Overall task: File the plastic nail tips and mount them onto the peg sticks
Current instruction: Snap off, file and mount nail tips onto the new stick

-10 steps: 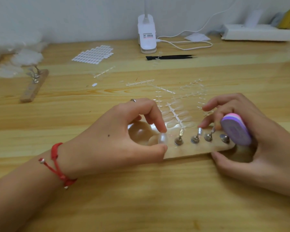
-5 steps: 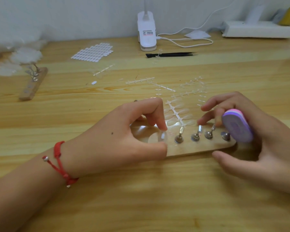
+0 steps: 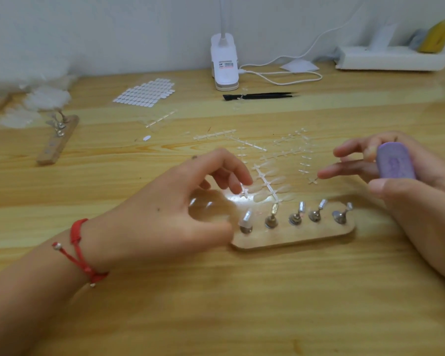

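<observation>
Just right of the left hand [image 3: 180, 209], thumb tip close by: a clear nail tip [image 3: 247, 217] seated on the nearest of 5 peg sticks [image 3: 296, 214], all standing in a row, some tilted, on a wooden base [image 3: 293, 238] lying on the worktop [image 3: 242, 304]. Left grip wide, fingers loosely curved, holding nothing. Just beyond its fingertips, flat on the wood: clear sprue strips [image 3: 269, 179] with nail tips attached. Past the far end of the base, the right hand [image 3: 421, 206], grip closed round a purple buffer block [image 3: 396, 161], thumb below it, forefinger stretched toward the strips. Well beyond both grips, near the wall: black tweezers [image 3: 260, 96], a white clip lamp [image 3: 224, 62], a sheet of white tabs [image 3: 145, 93]. Far to the left of the left grip: a 2nd wooden base [image 3: 58, 142] carrying pegs.
</observation>
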